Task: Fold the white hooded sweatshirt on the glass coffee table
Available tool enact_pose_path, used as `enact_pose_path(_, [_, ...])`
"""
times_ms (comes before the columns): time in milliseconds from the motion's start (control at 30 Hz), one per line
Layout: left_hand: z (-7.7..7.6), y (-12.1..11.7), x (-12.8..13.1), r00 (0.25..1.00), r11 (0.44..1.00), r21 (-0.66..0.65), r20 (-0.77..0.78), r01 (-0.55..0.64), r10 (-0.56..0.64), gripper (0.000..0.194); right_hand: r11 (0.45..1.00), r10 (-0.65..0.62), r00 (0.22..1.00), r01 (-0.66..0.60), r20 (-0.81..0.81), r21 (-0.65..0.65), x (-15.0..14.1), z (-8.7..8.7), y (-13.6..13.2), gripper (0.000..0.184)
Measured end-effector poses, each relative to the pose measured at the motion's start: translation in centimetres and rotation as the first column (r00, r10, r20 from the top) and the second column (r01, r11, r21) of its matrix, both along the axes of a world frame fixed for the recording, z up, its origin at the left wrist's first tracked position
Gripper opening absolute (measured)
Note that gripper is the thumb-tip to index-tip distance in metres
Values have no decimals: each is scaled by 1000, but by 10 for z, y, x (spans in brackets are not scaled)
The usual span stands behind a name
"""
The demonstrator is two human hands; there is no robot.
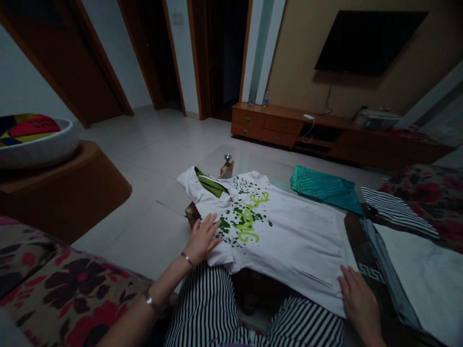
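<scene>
A white T-shirt with a green print and green collar lies spread flat on a low table in front of me. My left hand rests flat on the shirt's near sleeve and shoulder, fingers stretched out. My right hand lies flat on the shirt's bottom hem at the right, fingers extended. Neither hand holds anything. Bracelets show on my left wrist.
A folded teal cloth, a striped folded garment and a white folded one lie right of the shirt. A floral sofa is at the left, a wooden TV cabinet at the back, and a round side table at far left.
</scene>
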State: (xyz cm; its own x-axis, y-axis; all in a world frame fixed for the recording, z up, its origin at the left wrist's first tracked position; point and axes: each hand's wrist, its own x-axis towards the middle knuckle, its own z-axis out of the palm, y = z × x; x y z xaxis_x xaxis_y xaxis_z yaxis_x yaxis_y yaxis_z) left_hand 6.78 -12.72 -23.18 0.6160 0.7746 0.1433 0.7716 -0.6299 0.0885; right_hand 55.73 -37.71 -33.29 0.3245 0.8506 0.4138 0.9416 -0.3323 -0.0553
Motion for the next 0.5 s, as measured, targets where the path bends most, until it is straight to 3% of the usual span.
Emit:
enact_pose_path(67, [-5,-24,-7,966,958,-125,4,258,-260,56,1000,14,1000,-14,-7,-17,-2,-6,-5,58])
enact_pose_path(133, [-15,-41,-16,934,916,-185,46,357,-355,45,999,28,1000,-28,-13,-19,-1,-11,-6,58])
enact_pose_path(233, [-27,-58,-31,958,957,-136,168,257,-233,28,999,44,999,-44,-29,-30,5,-12,-8,56])
enact_pose_path(367, [-30,-75,-47,908,992,-55,412,112,-80,34,994,16,998,-23,-64,-108,13,2,0,48])
enact_pose_path(433, [-26,-73,-51,869,994,-46,492,95,-60,42,992,10,996,-21,-88,-127,10,20,23,46])
enact_pose_path(500, [-19,-55,-50,862,998,-28,505,63,-40,45,992,58,988,-72,-143,-100,-8,45,67,46])
